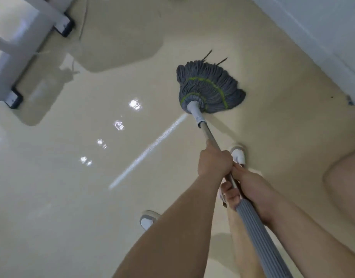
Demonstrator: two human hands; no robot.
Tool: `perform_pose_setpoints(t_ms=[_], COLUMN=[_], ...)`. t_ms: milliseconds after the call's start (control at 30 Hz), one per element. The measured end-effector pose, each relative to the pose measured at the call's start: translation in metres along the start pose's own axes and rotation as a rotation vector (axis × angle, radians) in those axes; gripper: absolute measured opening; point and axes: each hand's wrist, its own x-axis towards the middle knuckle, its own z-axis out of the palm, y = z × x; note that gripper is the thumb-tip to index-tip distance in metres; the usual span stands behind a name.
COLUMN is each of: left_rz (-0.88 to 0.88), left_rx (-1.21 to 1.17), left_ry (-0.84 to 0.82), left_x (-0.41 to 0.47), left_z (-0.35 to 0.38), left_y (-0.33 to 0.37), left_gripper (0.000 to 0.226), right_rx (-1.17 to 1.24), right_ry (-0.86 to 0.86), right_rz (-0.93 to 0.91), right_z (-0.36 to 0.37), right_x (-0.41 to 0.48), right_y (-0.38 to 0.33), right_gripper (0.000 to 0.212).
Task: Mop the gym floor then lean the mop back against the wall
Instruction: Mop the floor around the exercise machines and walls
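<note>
Left hand [214,163] clenched round the metal mop handle [207,133], on its far part. Right hand [246,189] grasps just behind it, nearer, at the top of the grey ribbed grip [252,223]. Mop head [209,87] lies spread on the glossy floor [72,197], beyond both hands, near the right wall [323,37].
</note>
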Motion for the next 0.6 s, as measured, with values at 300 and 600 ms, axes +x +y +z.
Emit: perform_pose_setpoints(t_ms=[300,600], left_rz=[-0.161,-0.395], left_rx=[-0.352,-0.786], left_ry=[0.148,0.364], left_x=[-0.019,-0.031], left_z=[-0.103,-0.163], left_y=[-0.205,-0.397], left_gripper=[0.037,0.030], right_rx=[-0.524,-1.076], right_ry=[0.069,0.021], right_rz=[0.149,0.262], right_z=[0.121,0.222], right_x=[0.052,0.110], right_y=[0.148,0.297], right_gripper=[0.029,0.032])
